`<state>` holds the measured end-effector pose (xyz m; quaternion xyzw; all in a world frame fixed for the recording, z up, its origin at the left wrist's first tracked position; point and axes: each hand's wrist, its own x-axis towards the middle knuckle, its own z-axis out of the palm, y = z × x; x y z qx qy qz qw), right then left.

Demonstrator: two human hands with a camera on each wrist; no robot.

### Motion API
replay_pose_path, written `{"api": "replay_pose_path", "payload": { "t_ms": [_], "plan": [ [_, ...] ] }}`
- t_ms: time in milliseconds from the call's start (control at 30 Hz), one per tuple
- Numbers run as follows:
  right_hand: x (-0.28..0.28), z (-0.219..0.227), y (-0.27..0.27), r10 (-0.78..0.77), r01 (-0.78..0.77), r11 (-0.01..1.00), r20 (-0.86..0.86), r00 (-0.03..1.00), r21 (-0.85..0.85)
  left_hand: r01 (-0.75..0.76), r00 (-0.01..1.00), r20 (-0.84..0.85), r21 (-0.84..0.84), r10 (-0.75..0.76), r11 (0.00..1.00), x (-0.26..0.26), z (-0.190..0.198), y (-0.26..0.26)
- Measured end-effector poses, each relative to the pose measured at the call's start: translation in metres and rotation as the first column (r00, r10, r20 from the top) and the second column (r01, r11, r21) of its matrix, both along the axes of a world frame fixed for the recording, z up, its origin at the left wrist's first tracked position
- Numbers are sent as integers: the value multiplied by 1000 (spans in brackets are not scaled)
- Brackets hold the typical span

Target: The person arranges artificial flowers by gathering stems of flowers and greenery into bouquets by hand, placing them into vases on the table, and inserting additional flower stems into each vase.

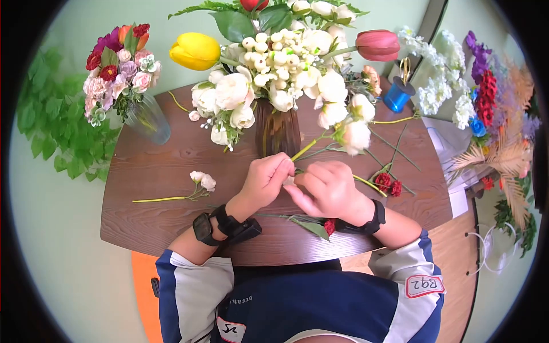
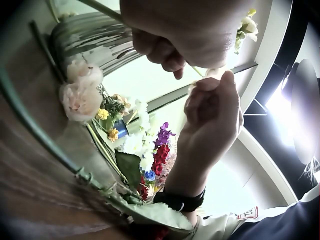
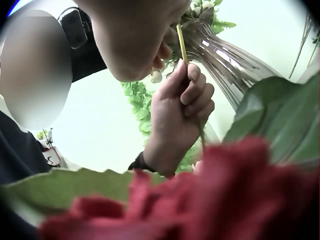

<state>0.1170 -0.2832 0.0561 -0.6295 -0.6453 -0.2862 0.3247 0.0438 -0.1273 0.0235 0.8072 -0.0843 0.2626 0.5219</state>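
Observation:
In the head view my left hand (image 1: 266,178) grips the yellow-green stem of a pale rose spray (image 1: 355,137) whose blooms reach to the upper right. The stem (image 3: 182,44) stands out above the left hand's curled fingers in the right wrist view. Close beside it, my right hand (image 1: 330,186) has its fingers bent and thumb extended toward the left hand. Its fingertips pinch a small pale piece (image 2: 215,73), seen in the left wrist view; I cannot tell what it is. Behind both hands stands a brown ribbed vase (image 1: 277,128) full of white flowers.
A short pale rose spray (image 1: 203,181) lies on the left of the wooden table (image 1: 154,214). Red flowers (image 1: 389,184) and loose stems lie at right. A red bloom (image 1: 329,226) is under the right wrist. A glass vase (image 1: 150,120) and blue ribbon spool (image 1: 398,96) stand farther back.

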Motion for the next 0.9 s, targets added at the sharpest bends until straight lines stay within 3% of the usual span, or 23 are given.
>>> {"api": "replay_pose_path", "payload": {
  "t_ms": [33, 67, 133, 167, 233, 267, 367, 433, 467, 533, 567, 633, 667, 700, 733, 767, 833, 900],
  "plan": [
    [2, -3, 1, -3, 3, 1000, 1, 1000, 6, 49, 998, -24, -57, -51, 997, -1, 1, 1],
    [3, -7, 3, -22, 12, 999, -210, 978, -52, 53, 998, -24, -53, -55, 997, -2, -1, 3],
    [0, -4, 3, -92, 19, 990, -538, 838, -138, 90, 995, -34, -71, -93, 993, -2, -5, 7],
    [0, -4, 4, -90, 19, 990, -535, 840, -137, 90, 995, -30, -69, -92, 994, -2, -6, 8],
    [0, -4, 7, 88, -116, 993, -758, 646, 16, 203, 978, -19, -134, -207, 970, -3, -9, 10],
    [-1, -4, 7, 88, -119, 993, -759, 645, 14, 200, 979, -19, -137, -204, 970, -5, -7, 7],
    [-3, -2, 5, 139, -157, 987, -621, 771, 26, 251, 965, -18, -243, -263, 937, -8, 4, 2],
    [-1, 6, 0, 158, -175, 984, -573, 804, 25, 289, 957, 3, -44, -289, 956, -7, 9, 8],
    [0, 7, -2, 178, -171, 983, -570, 802, 66, 288, 958, 2, -47, -288, 957, -6, 8, 7],
    [1, 12, -4, 222, -131, 970, -538, 813, 204, 3, 998, -64, -185, -15, 983, 0, 7, 3],
    [9, 13, -5, 170, -77, 965, -371, 913, 252, -98, 994, 12, -291, 106, 952, 9, 1, 5],
    [13, 24, -15, 196, -33, 939, -456, 868, 341, -266, 931, 155, -335, 331, 904, 22, -10, 14],
    [14, 29, -16, 220, -21, 901, -414, 883, 434, -261, 933, 155, -331, 325, 907, 23, -2, 17],
    [15, 36, -17, 239, -11, 854, -373, 897, 520, -418, 857, 270, -136, 439, 898, 21, 12, 18],
    [17, 46, -21, 220, -22, 855, -323, 921, 518, -573, 760, 402, 43, 511, 819, 18, 22, 16],
    [18, 49, -18, 204, 14, 795, -289, 935, 607, -570, 763, 402, 47, 507, 820, 18, 29, 15],
    [16, 63, -20, 198, 33, 763, -282, 939, 646, -495, 840, 179, -137, 513, 858, 21, 40, 12],
    [20, 71, -18, 213, 36, 735, -281, 936, 677, -458, 846, 247, -115, 472, 881, 34, 45, 14]
  ]
}}
